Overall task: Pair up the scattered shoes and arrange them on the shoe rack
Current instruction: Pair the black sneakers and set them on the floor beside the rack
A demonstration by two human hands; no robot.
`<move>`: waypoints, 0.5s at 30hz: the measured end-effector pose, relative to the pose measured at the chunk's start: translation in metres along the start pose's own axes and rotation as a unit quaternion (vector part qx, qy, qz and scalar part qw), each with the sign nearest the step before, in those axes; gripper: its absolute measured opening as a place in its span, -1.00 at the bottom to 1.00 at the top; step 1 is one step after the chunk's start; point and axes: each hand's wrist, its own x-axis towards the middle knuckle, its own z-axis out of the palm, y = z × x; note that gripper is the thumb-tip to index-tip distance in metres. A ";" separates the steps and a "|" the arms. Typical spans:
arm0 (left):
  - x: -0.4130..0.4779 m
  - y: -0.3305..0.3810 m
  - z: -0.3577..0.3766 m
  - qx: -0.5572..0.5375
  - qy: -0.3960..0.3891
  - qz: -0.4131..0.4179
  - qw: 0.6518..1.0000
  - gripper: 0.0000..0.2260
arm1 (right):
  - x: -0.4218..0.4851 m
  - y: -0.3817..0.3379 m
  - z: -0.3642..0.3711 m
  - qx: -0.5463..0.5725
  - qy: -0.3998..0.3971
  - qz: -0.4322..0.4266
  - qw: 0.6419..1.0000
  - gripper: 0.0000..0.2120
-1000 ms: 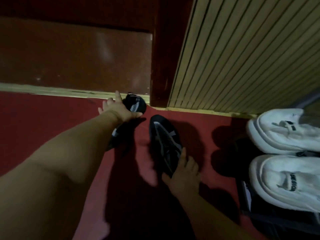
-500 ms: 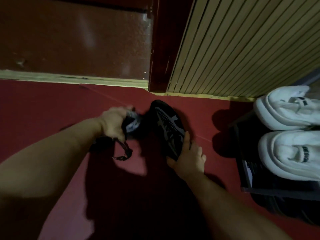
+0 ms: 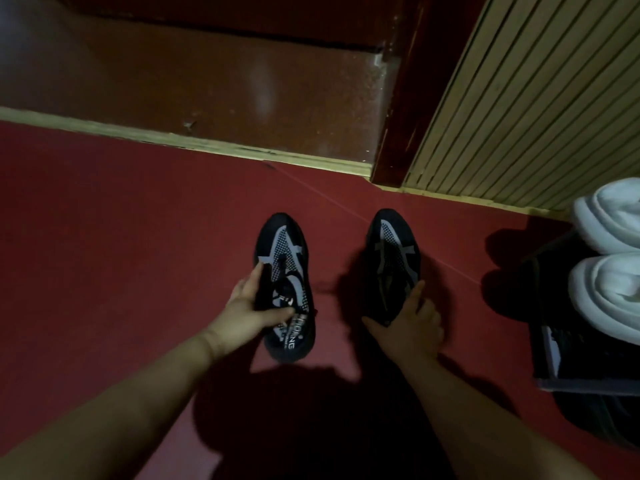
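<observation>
My left hand (image 3: 251,308) grips a black-and-grey mesh sneaker (image 3: 285,258); my right hand (image 3: 414,318) grips the matching black sneaker (image 3: 394,251), with two white padded shoes (image 3: 611,292) right of it.

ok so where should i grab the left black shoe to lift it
The left black shoe sits top up, toe pointing away, so its opening faces up: pinch the collar at the heel end, coming from above on the near side.
</observation>
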 end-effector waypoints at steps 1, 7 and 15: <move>-0.003 0.001 0.011 0.007 0.008 -0.041 0.999 0.12 | 0.000 0.000 0.002 0.007 0.010 -0.001 1.000 0.12; 0.013 0.022 0.065 0.120 0.115 -0.162 0.973 0.19 | 0.001 0.003 0.008 0.029 0.027 -0.012 0.999 0.09; 0.020 0.014 0.060 0.268 0.144 -0.110 0.946 0.02 | 0.002 0.005 0.011 0.029 0.030 -0.023 0.999 0.06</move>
